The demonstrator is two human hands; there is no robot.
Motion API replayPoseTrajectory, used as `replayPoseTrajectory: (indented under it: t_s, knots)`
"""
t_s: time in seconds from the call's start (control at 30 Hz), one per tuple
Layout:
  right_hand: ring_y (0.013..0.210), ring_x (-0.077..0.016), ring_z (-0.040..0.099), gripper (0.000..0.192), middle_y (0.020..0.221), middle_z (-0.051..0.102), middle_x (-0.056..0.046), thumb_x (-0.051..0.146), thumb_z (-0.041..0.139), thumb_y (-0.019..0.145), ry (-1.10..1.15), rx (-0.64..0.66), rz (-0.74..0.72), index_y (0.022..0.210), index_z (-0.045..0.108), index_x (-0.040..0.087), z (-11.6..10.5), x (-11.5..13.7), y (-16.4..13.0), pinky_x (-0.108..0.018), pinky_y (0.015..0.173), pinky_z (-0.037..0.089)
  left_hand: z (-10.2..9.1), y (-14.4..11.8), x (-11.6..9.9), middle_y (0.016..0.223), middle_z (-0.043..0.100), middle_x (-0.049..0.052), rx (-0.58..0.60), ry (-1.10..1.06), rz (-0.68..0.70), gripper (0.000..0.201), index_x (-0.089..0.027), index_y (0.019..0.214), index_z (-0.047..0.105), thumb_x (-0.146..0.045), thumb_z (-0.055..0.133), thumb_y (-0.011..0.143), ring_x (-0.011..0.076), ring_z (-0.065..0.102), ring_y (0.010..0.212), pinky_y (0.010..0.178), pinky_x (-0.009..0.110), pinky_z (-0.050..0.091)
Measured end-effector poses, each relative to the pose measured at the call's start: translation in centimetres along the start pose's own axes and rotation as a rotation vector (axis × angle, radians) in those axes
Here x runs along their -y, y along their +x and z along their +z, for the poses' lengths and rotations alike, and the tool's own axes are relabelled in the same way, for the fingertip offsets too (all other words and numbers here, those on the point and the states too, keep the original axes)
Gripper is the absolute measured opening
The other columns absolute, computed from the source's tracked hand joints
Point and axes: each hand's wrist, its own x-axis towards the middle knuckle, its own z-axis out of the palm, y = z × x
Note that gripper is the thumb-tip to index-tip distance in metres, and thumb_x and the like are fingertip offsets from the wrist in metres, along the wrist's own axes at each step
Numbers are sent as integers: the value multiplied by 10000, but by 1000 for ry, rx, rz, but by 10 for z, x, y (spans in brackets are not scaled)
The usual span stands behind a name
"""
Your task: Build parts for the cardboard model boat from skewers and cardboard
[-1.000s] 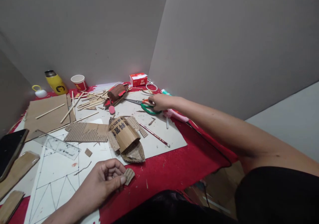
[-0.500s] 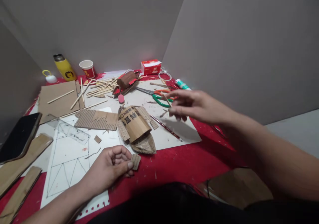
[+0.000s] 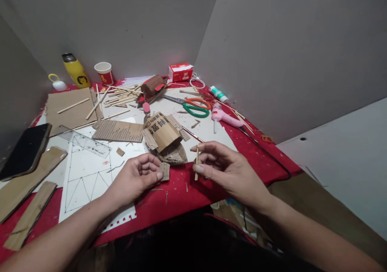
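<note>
My left hand [image 3: 139, 173] pinches a small piece of corrugated cardboard [image 3: 165, 171] between thumb and fingers, low over the red cloth. To its right, my right hand [image 3: 220, 167] holds a short thin wooden stick [image 3: 197, 162] nearly upright between thumb and forefinger. The two held pieces are apart. Just beyond them sits a cardboard boat [image 3: 165, 134] with a curved cover bearing printed characters and ribbed side flaps. A pencil [image 3: 192, 134] lies beside the boat, partly hidden behind my right hand.
Scissors [image 3: 196, 107], a pink glue gun [image 3: 226, 117] and its cord lie to the right. At the back are a brown-and-red boat [image 3: 154, 86], loose sticks [image 3: 123, 96], a paper cup [image 3: 104, 73] and a yellow bottle [image 3: 75, 72]. A phone [image 3: 26, 151] and ruler [image 3: 84, 141] lie left.
My right hand has come down and left, from near the scissors to beside my left hand, with the stick in it. The glue gun now shows. My left hand keeps the cardboard piece.
</note>
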Motion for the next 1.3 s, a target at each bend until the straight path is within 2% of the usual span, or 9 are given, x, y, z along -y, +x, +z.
replayPoseTrajectory:
  t_s: [0.17,0.3,0.47,0.63,0.73,0.87,0.97,1.17,1.3]
  knots:
    - [555,-104,579,255,666,645,-7,411,694,813,0,92,28,837,585,182,12,-2,-6,-217,525,490,1,1,0,729,647,9,2,44,39,239,-140,811,604,-269,775,707,103,579,656,650,230,446]
    - [517,-95,551,300,641,640,-9,462,677,816,-78,37,47,803,648,164,18,-7,-10,-218,515,478,1,2,1,727,625,-10,10,69,67,220,-149,797,598,-263,765,712,96,564,640,622,217,432]
    - [476,-102,565,312,588,638,1,471,703,787,-35,9,47,823,651,166,22,-12,-11,-222,471,488,2,2,-2,701,628,-8,16,137,85,208,-156,788,584,-275,742,723,106,558,621,597,225,422]
    - [465,-96,549,264,563,610,19,432,703,796,-141,-40,-88,788,640,175,16,-2,-8,-215,461,456,3,3,-2,683,622,-12,11,155,99,194,-152,782,573,-246,728,712,101,539,604,586,228,411]
    - [482,-88,537,220,570,603,25,383,679,823,-217,-9,-137,774,651,171,10,5,-1,-213,490,449,3,5,0,667,614,-18,29,140,112,186,-148,779,571,-231,723,710,94,526,592,585,226,405]
    - [482,-79,540,208,652,628,18,359,708,789,-176,84,-107,776,631,166,7,9,10,-210,479,444,2,6,2,662,620,-11,29,120,103,191,-149,781,566,-225,725,706,99,532,588,579,227,396]
    - [480,-72,525,167,643,618,22,317,686,805,-178,124,-97,762,628,165,9,9,14,-202,478,438,1,6,3,663,621,-7,35,107,90,192,-149,788,568,-234,723,716,99,532,585,579,227,391]
    - [525,-81,535,96,667,635,7,246,659,817,-234,31,-189,772,646,162,11,8,13,-200,511,453,-3,5,1,647,593,-14,76,48,62,192,-135,794,581,-237,730,729,79,493,573,569,208,371]
    - [456,-71,507,153,584,592,33,287,704,791,-119,52,-132,758,626,160,11,9,10,-188,449,417,-1,4,-1,657,617,-3,110,42,47,197,-135,811,571,-246,722,751,90,527,584,588,220,405]
